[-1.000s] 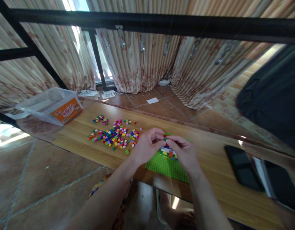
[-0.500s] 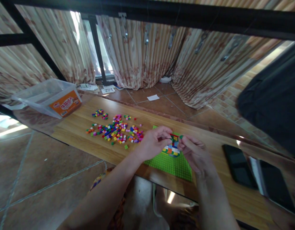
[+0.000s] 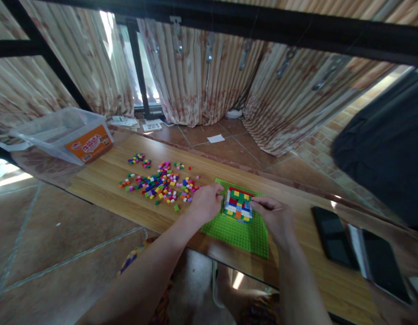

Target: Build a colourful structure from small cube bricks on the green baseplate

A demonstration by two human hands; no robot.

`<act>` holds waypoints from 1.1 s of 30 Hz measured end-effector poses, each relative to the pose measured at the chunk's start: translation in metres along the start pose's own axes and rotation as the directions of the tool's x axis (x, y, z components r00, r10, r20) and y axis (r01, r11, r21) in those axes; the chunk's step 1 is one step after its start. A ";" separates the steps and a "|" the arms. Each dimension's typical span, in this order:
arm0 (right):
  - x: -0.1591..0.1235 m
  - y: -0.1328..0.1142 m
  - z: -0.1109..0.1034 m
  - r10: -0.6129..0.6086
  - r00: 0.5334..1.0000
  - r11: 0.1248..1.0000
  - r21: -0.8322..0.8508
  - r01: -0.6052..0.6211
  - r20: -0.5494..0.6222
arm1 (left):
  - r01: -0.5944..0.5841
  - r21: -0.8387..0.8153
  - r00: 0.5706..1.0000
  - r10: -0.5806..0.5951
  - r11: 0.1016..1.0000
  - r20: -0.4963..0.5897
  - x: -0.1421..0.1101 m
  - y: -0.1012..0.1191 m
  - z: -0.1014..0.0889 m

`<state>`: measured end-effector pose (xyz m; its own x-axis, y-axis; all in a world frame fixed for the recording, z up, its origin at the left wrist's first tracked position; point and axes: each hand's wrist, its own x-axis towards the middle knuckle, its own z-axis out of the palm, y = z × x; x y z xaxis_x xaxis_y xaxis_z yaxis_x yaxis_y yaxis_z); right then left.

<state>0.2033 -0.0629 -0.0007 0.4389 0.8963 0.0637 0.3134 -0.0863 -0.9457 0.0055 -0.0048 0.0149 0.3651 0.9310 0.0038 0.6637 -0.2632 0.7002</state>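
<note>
Both your forearms reach up from the near side over the desk, converging on the build, a low, many-coloured block of small bricks seated on the green plate, towards its far half. Left forearm runs on a long slant from lower left; right forearm is steeper, leaning in leftward. Your left hand is over the plate's left edge, back of it turned up, fingers curled in and tips just beside the build's left side; cannot tell if they pinch anything. Your right hand comes from the other side, thumb and forefinger drawn close together at the build's right edge, other fingers bent behind; whether a brick sits between those tips is too small to tell. Hands well apart from each other, the build between them. Loose bricks lie scattered left of your left hand. Clear tub, orange label on its side, stands at the desk's far left. Two dark slabs lie to your right.
</note>
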 end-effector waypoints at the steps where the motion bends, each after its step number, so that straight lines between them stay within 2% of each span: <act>1: 0.000 0.000 0.001 0.007 1.000 1.000 -0.009 -0.007 0.001 | -0.005 0.028 1.000 0.004 1.000 0.013 0.000 0.000 0.001; 13: -0.003 -0.003 0.005 -0.019 1.000 0.991 -0.133 0.021 0.016 | -0.043 0.102 0.997 0.037 0.994 0.061 -0.003 0.000 0.008; 19: -0.002 -0.003 0.008 -0.043 0.999 0.982 -0.183 0.039 -0.019 | -0.055 0.133 0.996 0.045 0.990 0.079 -0.005 0.005 0.007; 24: 0.000 0.002 0.000 -0.066 0.998 0.982 -0.178 0.061 -0.020 | -0.040 0.137 0.995 0.027 0.990 0.093 -0.006 0.007 0.005; 27: 0.002 0.006 -0.005 -0.075 0.995 0.985 -0.159 0.065 -0.061 | -0.041 0.141 0.995 0.029 0.989 0.091 -0.006 0.007 0.006; 33: 0.006 0.013 0.000 -0.003 0.999 0.996 -0.093 0.000 -0.034 | -0.057 0.146 0.996 0.046 0.988 0.078 -0.006 0.005 0.008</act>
<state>0.2103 -0.0589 -0.0125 0.4663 0.8813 0.0771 0.3903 -0.1267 -0.9119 0.0115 -0.0135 0.0128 0.4448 0.8954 -0.0197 0.7300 -0.3498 0.5871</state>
